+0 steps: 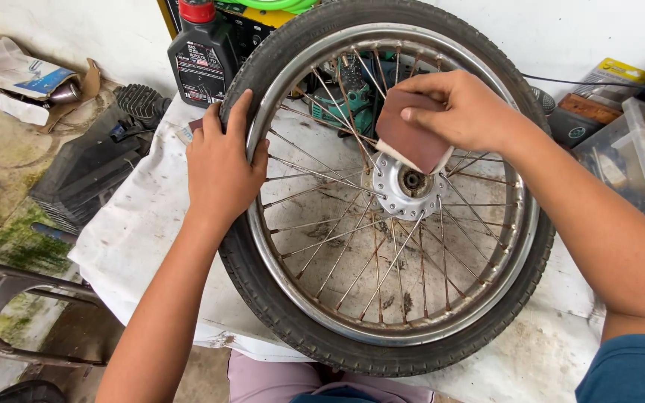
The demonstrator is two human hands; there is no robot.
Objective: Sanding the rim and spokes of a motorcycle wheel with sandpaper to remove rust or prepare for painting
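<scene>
Sanding step, I'd say — right hand (466,112) pinches sandpaper (412,134) at hub (410,186), frame centre. Left hand (222,168) clamps tyre (278,313) — next needs steady pressure along spokes (337,235).

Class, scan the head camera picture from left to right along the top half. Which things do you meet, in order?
Crumpled paper bag → black oil bottle → left hand on the tyre → brown sandpaper → right hand → clear plastic box.
</scene>
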